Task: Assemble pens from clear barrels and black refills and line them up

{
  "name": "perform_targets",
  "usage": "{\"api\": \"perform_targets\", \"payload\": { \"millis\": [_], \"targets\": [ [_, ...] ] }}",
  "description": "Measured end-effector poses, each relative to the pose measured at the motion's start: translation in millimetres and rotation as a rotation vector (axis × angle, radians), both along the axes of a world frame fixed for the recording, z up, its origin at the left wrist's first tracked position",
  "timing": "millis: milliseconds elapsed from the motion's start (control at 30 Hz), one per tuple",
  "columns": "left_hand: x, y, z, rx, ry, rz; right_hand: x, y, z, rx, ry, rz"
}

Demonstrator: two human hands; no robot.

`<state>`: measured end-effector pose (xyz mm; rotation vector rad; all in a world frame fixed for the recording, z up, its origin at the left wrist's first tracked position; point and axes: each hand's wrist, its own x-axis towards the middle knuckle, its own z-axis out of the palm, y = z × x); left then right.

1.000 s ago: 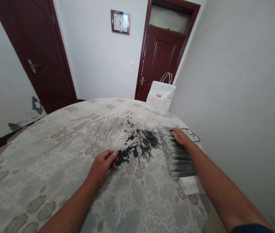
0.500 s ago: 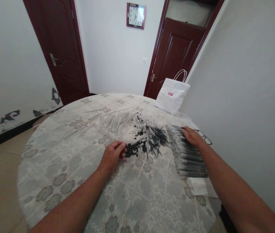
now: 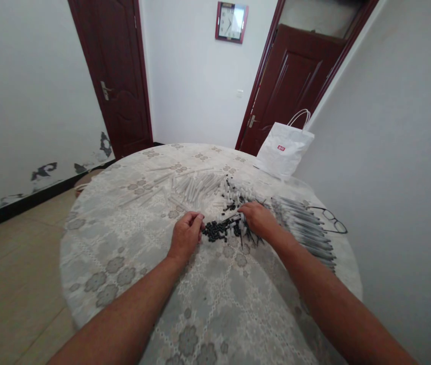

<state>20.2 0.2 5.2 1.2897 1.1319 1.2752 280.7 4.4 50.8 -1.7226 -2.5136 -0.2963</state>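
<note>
On a round table with a patterned cloth [image 3: 131, 243], my left hand [image 3: 185, 234] rests with fingers curled together at the edge of a heap of small black caps [image 3: 219, 232]; what the fingers pinch is too small to name. My right hand [image 3: 258, 219] lies palm down on a pile of thin black refills [image 3: 246, 227], fingers bent over them. A spread of clear pen barrels [image 3: 196, 185] lies behind both hands. A row of assembled pens [image 3: 306, 225] lies to the right of my right hand.
Black-framed glasses [image 3: 331, 218] lie near the table's right edge. A white paper bag [image 3: 283, 150] stands at the back against the wall. Two dark red doors [image 3: 118, 76] and a wall clock [image 3: 231, 21] are behind. The table's edge curves close on the left.
My right hand left the row of assembled pens and moved left onto the black refills. My left hand stayed at the black caps. The camera view shifted left.
</note>
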Motion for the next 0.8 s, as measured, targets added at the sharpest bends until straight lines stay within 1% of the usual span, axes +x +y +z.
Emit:
{"api": "perform_targets", "payload": {
  "millis": [67, 133, 233, 433, 633, 800],
  "targets": [
    [-1, 0, -1.2, 0.003, 0.023, -0.003, -20, 10, -4.1, -0.064, -0.066, 0.002],
    [-1, 0, -1.9, -0.001, 0.033, -0.005, -29, 19, -6.7, -0.132, -0.12, -0.016],
    [-1, 0, -1.9, 0.0, 0.028, -0.002, -31, 29, -7.5, -0.192, -0.164, -0.04],
    [-1, -1, -0.9, 0.007, 0.003, 0.001, -26, 35, -5.5, -0.231, -0.201, -0.05],
    [0, 0, -2.4, 0.013, 0.025, -0.013, -25, 28, -5.7, -0.172, -0.174, -0.052],
    [2, -1, -1.9, -0.021, 0.007, -0.075, -33, 12, 0.0, -0.072, -0.02, -0.039]
  ]
}}
